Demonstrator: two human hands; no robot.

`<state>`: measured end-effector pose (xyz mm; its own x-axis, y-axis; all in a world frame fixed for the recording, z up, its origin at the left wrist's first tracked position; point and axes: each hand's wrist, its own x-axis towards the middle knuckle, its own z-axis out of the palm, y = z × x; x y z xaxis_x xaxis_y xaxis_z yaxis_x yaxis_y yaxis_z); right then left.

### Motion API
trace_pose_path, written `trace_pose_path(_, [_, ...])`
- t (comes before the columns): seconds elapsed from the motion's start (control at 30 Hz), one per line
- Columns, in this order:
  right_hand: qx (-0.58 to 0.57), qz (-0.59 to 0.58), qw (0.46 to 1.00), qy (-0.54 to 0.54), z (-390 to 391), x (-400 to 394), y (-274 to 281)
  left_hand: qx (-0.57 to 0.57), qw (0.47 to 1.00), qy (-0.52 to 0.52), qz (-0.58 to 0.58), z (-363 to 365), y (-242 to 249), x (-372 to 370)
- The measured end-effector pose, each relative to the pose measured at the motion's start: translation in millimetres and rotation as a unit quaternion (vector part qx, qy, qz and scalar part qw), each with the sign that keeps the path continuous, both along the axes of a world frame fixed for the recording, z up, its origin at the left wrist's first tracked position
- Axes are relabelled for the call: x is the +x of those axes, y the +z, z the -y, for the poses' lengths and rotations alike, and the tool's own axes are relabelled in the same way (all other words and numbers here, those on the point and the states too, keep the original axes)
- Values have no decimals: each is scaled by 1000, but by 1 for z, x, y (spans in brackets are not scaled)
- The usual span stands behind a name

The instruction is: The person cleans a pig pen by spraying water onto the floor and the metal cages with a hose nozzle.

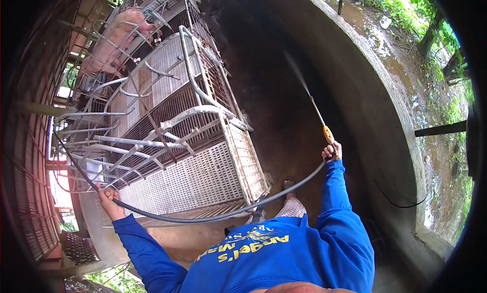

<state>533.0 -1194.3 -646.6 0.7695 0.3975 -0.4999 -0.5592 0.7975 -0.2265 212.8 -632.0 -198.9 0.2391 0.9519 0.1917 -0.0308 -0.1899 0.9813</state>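
My right hand (332, 151) is wrapped round the handle of a spray wand (319, 112) with an orange grip. From its tip a thin jet of water (298, 73) sprays onto the dark wet floor (253, 55) of the walkway. A grey hose (213, 217) runs from the wand in a long curve across my body to my left hand (110, 200), whose fingers are closed on it. Beyond the left hand the hose continues up along the metal bars. Beside that hand stands a pen with metal rails and white slatted flooring (182, 179).
A pig (114, 42) is in the railed pen at the upper left. Bent metal pipes (203, 98) stick up along the pen's side. A low concrete wall (385, 85) curves along the right, with muddy ground and plants outside. A dark cable (401, 206) hangs against the wall.
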Motion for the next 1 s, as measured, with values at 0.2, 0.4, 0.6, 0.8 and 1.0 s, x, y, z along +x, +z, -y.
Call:
trace_pose_path(0.2, [17, 16, 1000, 21, -18, 34, 15, 1, 1000, 12, 2, 7, 7, -6])
trace_pose_path(0.4, [19, 26, 999, 24, -19, 48, 21, 3, 1000, 13, -2, 13, 7, -4])
trace_pose_path(0.6, [17, 46, 999, 22, -7, 33, 29, -3, 1000, 6, 13, 10, 7, -4])
trace_pose_path(0.8, [13, 24, 996, 80, 18, -58, 33, 3, 1000, -24, 12, -6, -5, -34])
trace_pose_path(1.0, [33, -17, 997, 69, 59, -182, 15, -4, 1000, -24, 11, -1, -2, -63])
